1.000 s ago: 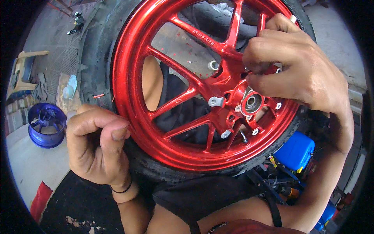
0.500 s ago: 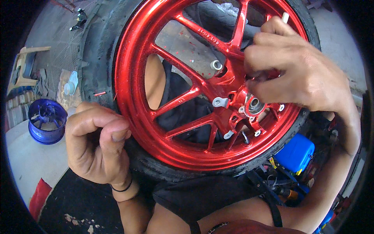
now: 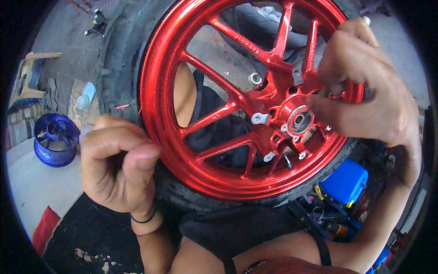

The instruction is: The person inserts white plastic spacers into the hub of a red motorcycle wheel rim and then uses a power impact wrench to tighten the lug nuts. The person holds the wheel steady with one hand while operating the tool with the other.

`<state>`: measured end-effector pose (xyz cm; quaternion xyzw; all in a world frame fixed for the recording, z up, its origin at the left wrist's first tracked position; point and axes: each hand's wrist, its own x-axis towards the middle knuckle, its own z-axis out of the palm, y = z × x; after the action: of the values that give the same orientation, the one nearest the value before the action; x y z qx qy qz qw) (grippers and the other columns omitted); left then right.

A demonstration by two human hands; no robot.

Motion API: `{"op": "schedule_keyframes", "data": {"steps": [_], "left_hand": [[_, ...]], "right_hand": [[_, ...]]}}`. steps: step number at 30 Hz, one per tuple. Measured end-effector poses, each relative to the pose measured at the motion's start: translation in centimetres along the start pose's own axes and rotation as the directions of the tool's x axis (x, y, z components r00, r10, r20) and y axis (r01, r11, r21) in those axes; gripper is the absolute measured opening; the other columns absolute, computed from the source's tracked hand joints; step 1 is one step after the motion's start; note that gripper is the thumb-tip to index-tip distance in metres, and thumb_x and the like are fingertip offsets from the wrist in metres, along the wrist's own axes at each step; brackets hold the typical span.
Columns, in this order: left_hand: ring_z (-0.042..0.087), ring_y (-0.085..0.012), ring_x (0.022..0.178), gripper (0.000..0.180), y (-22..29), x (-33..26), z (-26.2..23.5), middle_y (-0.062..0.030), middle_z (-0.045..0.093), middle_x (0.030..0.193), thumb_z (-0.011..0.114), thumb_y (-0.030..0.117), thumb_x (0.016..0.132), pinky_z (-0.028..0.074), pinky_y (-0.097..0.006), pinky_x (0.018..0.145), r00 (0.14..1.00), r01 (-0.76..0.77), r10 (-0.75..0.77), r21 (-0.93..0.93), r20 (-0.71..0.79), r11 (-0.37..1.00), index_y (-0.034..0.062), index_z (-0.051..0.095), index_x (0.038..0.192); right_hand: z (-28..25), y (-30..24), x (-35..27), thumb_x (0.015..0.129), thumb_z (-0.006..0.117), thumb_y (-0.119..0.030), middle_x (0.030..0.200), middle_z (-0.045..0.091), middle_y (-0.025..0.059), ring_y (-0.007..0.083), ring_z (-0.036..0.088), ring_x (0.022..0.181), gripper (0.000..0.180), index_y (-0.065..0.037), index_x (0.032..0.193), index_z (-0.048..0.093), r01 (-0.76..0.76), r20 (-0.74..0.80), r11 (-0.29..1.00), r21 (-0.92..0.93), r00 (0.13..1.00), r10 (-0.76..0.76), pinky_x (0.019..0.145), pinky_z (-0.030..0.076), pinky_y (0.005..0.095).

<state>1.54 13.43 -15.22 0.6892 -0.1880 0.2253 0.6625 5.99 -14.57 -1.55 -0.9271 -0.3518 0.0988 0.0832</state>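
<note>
A glossy red motorcycle wheel [image 3: 191,160] with a black tire [image 3: 119,59] lies before me, its spokes meeting at a hub [image 3: 299,119] with a bare metal bearing. My right hand [image 3: 369,86] is over the wheel's right side, fingers curled round a thin stick whose pale end [image 3: 366,21] pokes out above the knuckles. The rest of that stick is hidden. On the left, my left hand [image 3: 119,160] is beside the rim and over the tire, thumb pressed to bent fingers. Whatever they pinch, if anything, cannot be made out. A small red strip [image 3: 122,107] rests on the tire.
A purple wheel rim [image 3: 55,140] stands at the left, near a light blue container [image 3: 86,97] and a wooden stool [image 3: 34,75]. A blue case [image 3: 344,181] sits among tools at the lower right. Beyond the spokes is a white ring [image 3: 255,78].
My right hand has drawn back to the right, uncovering more of the hub and a spoke. My left hand has shifted slightly right, and the wheel appears a little further right in view.
</note>
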Motion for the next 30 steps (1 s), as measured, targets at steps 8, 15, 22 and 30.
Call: {"op": "schedule_keyframes", "data": {"steps": [8,15,22,30], "left_hand": [[0.063,-0.0243,0.072,0.028,3.9,1.3,5.7,-0.0113,0.066,0.087,0.083,0.010,0.070,0.050,-0.033,0.062,0.848,-0.188,0.008,0.287,0.530,0.939,0.0006,0.069,0.093],[0.059,-0.0260,0.067,0.023,4.0,1.7,9.5,-0.0083,0.055,0.076,0.078,0.019,0.076,0.048,-0.038,0.058,0.735,-0.506,0.044,0.505,0.676,0.699,0.0043,0.063,0.084],[0.061,-0.0313,0.071,0.014,4.6,1.7,11.2,-0.0128,0.057,0.079,0.070,0.012,0.082,0.049,-0.042,0.061,0.706,-0.577,0.024,0.555,0.708,0.600,0.0045,0.057,0.083],[0.057,-0.0097,0.076,0.011,3.8,5.9,6.3,-0.0047,0.065,0.088,0.062,0.007,0.096,0.047,-0.024,0.069,0.901,-0.174,-0.040,0.443,0.432,0.880,-0.0034,0.065,0.097]], "right_hand": [[-0.8,-1.7,-5.2,0.066,0.068,-0.008,0.086,0.058,0.0118,0.0236,0.057,0.076,0.025,-0.002,0.090,0.064,-0.058,-0.324,0.994,-0.088,0.946,0.026,0.070,0.045,0.0313],[2.2,-1.5,-16.5,0.079,0.065,0.004,0.098,0.064,0.0191,0.0254,0.060,0.074,0.022,0.008,0.100,0.063,-0.229,-0.738,0.973,-0.005,0.658,0.151,0.063,0.048,0.0303],[18.1,-3.1,-26.8,0.095,0.060,-0.008,0.086,0.057,0.0002,0.0046,0.046,0.061,0.018,-0.003,0.112,0.062,-0.268,-0.550,0.494,0.827,-0.209,0.808,0.050,0.037,0.0195],[45.2,0.8,-31.8,0.089,0.061,-0.011,0.085,0.064,0.0098,0.0173,0.064,0.059,0.020,-0.002,0.107,0.060,-0.211,0.023,-0.143,0.967,-0.485,0.874,0.049,0.051,0.0317]]}}
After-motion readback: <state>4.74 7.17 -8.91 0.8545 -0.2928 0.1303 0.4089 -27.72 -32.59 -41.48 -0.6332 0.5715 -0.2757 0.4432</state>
